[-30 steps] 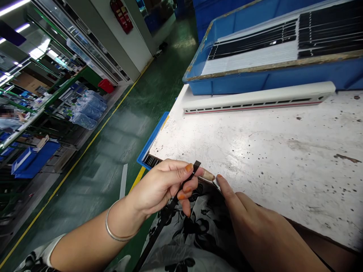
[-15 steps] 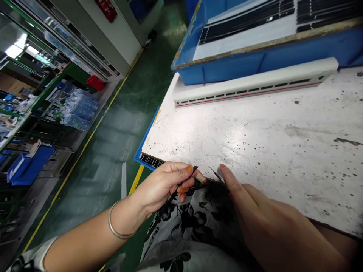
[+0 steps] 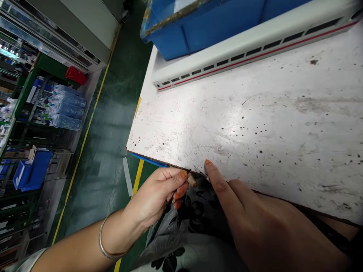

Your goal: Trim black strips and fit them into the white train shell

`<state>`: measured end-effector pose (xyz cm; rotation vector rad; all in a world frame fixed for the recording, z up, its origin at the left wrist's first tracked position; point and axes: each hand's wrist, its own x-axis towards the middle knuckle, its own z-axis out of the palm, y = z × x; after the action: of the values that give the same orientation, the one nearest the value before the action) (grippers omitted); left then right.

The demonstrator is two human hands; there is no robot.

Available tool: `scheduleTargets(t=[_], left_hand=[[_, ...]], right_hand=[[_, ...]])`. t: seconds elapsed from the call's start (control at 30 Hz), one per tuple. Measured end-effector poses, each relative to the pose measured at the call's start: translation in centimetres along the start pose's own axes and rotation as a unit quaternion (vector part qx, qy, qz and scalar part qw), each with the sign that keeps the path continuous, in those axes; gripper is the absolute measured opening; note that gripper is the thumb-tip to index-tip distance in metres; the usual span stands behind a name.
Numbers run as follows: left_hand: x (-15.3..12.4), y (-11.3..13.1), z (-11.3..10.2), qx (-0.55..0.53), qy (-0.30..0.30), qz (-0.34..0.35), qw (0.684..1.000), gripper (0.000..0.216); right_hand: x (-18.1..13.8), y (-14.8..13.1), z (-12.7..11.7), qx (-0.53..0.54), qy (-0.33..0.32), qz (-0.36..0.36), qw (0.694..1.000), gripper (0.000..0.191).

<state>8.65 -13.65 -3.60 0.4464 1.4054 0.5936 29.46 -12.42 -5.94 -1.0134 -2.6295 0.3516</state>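
Scratched white workbench [image 3: 227, 113] edge, left hand [image 3: 154, 192] curled closed on something hidden, right hand [image 3: 241, 207] open, forefinger touching it.

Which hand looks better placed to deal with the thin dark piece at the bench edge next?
Right, probably. The right hand reaches out, its index fingertip at the thin dark piece on the bench edge, while the left hand is curled closed.

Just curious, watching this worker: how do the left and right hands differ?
The left hand curls around something small, while the right hand stretches one finger to the bench edge. The left wrist wears a metal bangle; none shows on the right. Both have orange fingernails.
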Motion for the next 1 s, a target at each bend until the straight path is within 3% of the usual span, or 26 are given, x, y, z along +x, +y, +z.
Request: scheduleTargets(t=[0.3, 1.0], left_hand=[[-0.02, 0.16, 0.41, 0.021, 0.014, 0.01, 1.0, 0.041], [-0.01, 0.04, 0.54, 0.054, 0.033, 0.012, 0.998, 0.043]], right_hand=[[0.07, -0.03, 0.3, -0.022, 0.005, -0.013, 1.0, 0.054], [0.24, -0.32, 0.2, -0.047, -0.001, -0.028, 0.998, 0.056]])
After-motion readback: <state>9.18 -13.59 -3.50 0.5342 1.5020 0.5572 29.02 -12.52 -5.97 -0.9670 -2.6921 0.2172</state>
